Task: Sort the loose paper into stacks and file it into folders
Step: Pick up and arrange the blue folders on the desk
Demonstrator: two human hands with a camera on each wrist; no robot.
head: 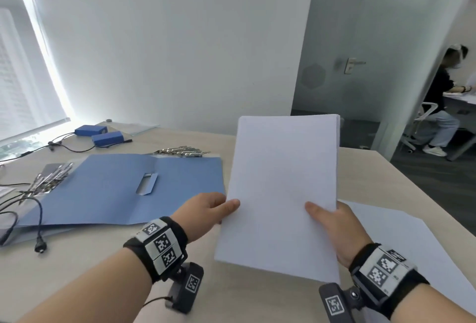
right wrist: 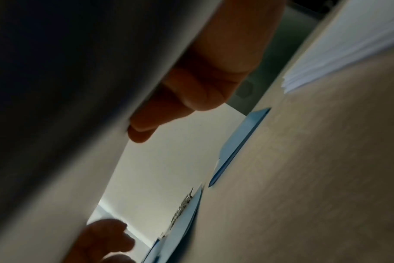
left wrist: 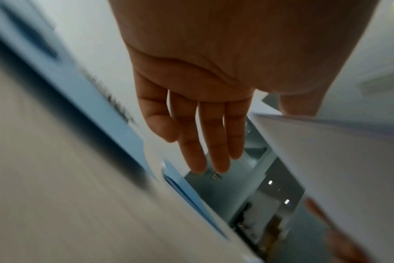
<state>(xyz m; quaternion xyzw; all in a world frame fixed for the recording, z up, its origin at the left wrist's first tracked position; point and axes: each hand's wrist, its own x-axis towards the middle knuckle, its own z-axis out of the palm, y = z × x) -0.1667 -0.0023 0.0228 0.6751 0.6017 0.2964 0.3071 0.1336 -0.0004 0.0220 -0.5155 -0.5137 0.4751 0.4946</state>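
Taking the blue folder (head: 121, 189) as the landmark and reading from the left: on its far-left corner lies a heap of metal clips (head: 49, 181), with black cables (head: 31, 209) trailing over the table (head: 77, 266) just left of it and two blue battery packs (head: 99, 134) beyond it toward the window. The folder itself lies flat and opened out on the table, a second row of metal fasteners (head: 183, 152) along its far edge, and no sheets show on it, so filing appears not yet begun here. Just right of the folder, the left hand (head: 206, 213) pinches the left edge of a squared paper stack (head: 280, 194), thumb on top; in the left wrist view the fingers (left wrist: 205, 135) look nearly straight, and whether they touch the underside I cannot tell. The stack is raised off the table and tilted toward the person. The right hand (head: 332, 222) grips its right edge, thumb on top, fingers curled beneath. Further right of the folder, more loose paper (head: 412, 240) lies on the table, still to be sorted. I judge one stack gathered and ready for the folder, the rest remaining. No readable writing or brand shows: the sheets look blank, and the wristbands carry only black-and-white coded markers (head: 162, 243).
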